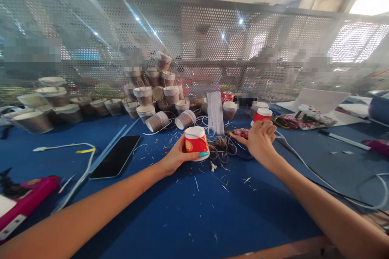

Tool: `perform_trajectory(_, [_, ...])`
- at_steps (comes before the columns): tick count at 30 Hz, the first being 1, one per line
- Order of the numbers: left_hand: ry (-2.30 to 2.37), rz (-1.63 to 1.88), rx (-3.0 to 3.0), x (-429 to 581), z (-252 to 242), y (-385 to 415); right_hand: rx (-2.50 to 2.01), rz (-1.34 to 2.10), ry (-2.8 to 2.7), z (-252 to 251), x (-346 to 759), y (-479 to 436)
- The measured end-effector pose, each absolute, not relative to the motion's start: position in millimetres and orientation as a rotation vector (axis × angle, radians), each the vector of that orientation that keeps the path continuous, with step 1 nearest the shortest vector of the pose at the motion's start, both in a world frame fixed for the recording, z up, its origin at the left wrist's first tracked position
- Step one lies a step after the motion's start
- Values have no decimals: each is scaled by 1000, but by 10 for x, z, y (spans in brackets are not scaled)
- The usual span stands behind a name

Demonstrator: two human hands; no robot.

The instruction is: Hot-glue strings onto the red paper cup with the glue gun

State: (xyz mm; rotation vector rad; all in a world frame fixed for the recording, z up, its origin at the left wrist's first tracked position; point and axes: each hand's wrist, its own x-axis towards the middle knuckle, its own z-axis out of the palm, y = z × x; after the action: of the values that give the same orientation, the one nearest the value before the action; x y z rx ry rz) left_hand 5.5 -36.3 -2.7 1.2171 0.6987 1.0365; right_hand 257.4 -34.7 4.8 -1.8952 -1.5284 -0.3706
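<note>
L hand (pixel 179 156) grips inverted red cup (pixel 196 141), which stands on blue tabletop (pixel 182 218), centre. R hand (pixel 258 139) closed on small red item (pixel 242 132), just beside twine tangle (pixel 221 149). 2nd red cup (pixel 262 114) sits behind R hand.

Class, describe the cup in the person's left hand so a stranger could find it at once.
On the blue table, follow the left hand to the middle, beside the tangle of twine. Its fingers wrap a red cup with a gold emblem; the brown wrapped cups behind are unheld, and the other red cup stands farther back.
</note>
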Motion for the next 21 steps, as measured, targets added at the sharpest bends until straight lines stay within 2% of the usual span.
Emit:
perform_trajectory(2, [690,1038,1222,59,-39,-353,-1529,-332,-1675,87,2464,-412])
perform_trajectory(4, [685,1031,1242,63,-56,-343,-1198,-144,-1801,107,2346,-503])
perform_trajectory(8, [717,1027,1297,67,-73,-346,-884,581,-1845,77,2149,-668])
perform_trajectory(10, [741,1014,1334,74,-64,-358,-821,804,-1807,41,2086,-700])
perform_trajectory(16, [761,951,1511,108,-54,-369,-883,825,-1721,-35,2000,-669])
perform_trajectory(21, [764,940,1548,114,-70,-368,-856,1055,-1602,-6,1986,-662])
